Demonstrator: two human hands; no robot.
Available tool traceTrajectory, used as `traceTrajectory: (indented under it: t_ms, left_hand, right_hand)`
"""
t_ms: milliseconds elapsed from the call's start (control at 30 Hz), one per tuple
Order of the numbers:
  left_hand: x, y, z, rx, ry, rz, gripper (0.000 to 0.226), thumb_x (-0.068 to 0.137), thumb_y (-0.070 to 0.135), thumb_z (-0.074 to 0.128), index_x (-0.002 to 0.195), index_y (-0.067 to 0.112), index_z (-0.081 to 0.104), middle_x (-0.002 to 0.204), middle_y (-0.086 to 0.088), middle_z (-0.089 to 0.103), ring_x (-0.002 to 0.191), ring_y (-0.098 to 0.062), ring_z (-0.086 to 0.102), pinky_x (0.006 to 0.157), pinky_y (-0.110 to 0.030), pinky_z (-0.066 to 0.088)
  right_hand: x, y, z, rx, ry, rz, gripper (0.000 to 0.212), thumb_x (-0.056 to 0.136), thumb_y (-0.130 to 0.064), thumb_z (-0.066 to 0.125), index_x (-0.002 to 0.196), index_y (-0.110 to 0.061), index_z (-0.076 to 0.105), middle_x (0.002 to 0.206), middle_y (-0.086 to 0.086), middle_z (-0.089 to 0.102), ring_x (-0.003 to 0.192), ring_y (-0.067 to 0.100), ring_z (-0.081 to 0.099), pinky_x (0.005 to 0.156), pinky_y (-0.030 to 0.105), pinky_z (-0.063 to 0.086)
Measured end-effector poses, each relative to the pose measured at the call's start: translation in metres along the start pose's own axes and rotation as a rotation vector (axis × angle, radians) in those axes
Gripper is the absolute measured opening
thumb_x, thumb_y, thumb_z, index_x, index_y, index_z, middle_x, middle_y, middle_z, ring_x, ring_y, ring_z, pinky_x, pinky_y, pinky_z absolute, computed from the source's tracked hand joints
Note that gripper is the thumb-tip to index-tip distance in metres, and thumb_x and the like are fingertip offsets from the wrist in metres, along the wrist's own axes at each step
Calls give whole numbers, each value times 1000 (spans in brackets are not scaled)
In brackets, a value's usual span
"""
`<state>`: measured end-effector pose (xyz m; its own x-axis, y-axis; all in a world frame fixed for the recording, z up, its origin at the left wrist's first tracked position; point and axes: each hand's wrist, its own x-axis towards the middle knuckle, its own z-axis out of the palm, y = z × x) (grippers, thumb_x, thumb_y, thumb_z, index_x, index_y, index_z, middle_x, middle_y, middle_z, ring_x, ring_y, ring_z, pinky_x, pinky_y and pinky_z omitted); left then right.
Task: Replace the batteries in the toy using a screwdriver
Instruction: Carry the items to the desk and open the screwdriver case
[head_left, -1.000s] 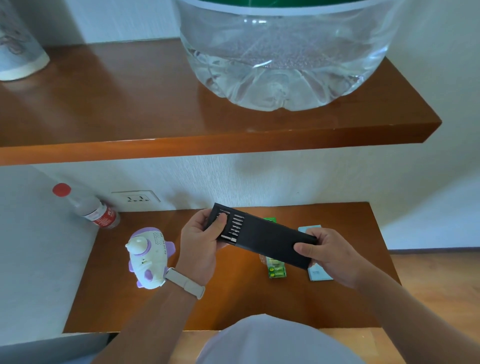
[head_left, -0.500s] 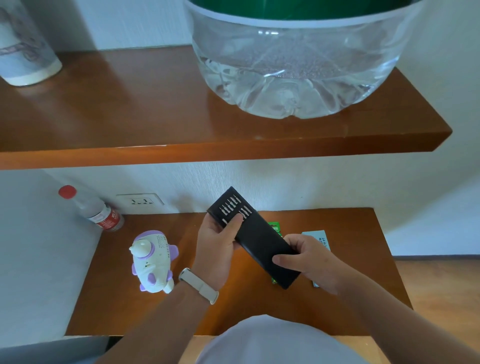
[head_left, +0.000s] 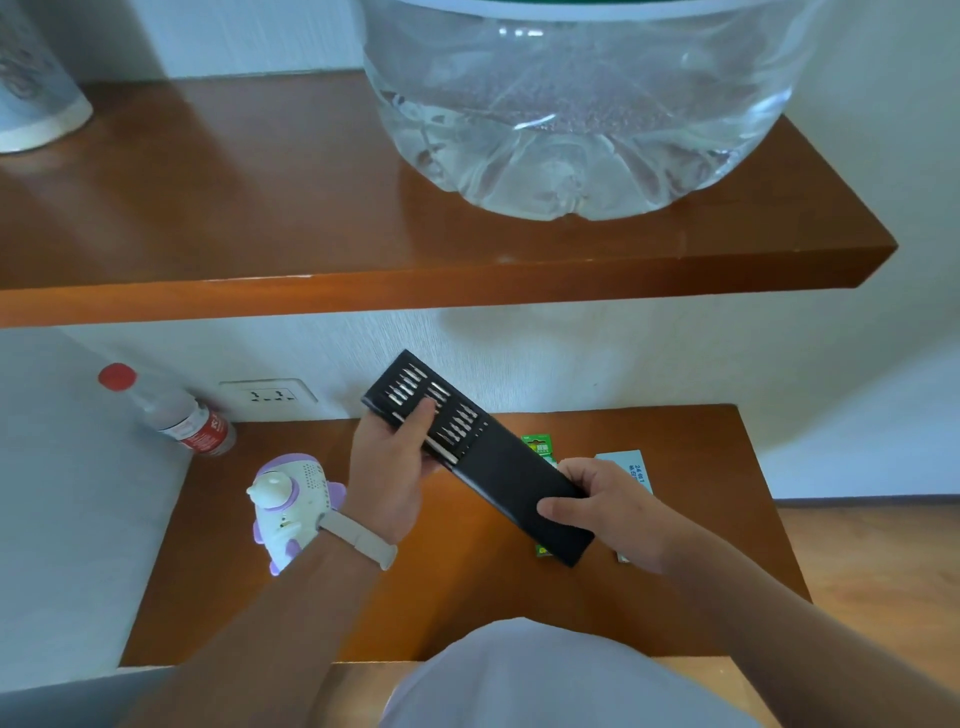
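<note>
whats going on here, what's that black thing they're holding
A person holds a black screwdriver kit over the lower shelf. The left hand grips its slid-out bit tray, thumb on the bits; the right hand holds the sleeve. The purple-and-white toy sits untouched at left, and the green battery pack lies beneath the kit.

— Anything readable?
— Only on the pale blue box (head_left: 623, 467): "24" in dark print, running sideways along the top face, then smaller characters too blurred to make out.
— And on the green battery pack (head_left: 539, 447)?
— Yellowish lettering across a darker green band, too small to read.
— On the bottle (head_left: 176, 415)?
— Red label with white characters, smeared; no brand to be made out.
— Up on the white cup (head_left: 36, 88)?
— Grey marks, half cut off by the edge; lettering or mere pattern, cannot tell.
</note>
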<state>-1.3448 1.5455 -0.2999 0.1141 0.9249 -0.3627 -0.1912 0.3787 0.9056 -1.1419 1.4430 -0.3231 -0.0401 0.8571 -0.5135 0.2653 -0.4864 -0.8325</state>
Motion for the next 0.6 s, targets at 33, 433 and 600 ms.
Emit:
traceTrajectory:
  t_ms: [33, 433, 600]
  left_hand:
    - [4, 3, -4, -6, 2, 2, 25, 99, 10, 58, 123, 8, 55, 112, -11, 72, 103, -27, 72, 76, -39, 61]
    - [-11, -16, -5, 24, -120, -41, 38, 92, 8, 66, 126, 14, 51, 108, -3, 73, 105, -23, 72, 78, -35, 61]
    - [-21, -34, 2, 44, -145, -40, 43, 92, 4, 67, 127, 22, 49, 102, 2, 72, 102, -19, 72, 75, -33, 60]
  right_hand:
    - [-2, 3, -2, 0, -11, 16, 17, 91, -35, 68, 102, -22, 65, 96, -3, 72, 97, 20, 69, 93, 46, 56]
    - [3, -8, 6, -41, -104, 3, 13, 93, -32, 66, 98, -23, 58, 98, -5, 70, 93, 16, 70, 90, 40, 58]
    - [10, -14, 13, 5, -74, -1, 19, 92, -35, 66, 104, -22, 59, 98, -4, 72, 92, 17, 71, 91, 44, 58]
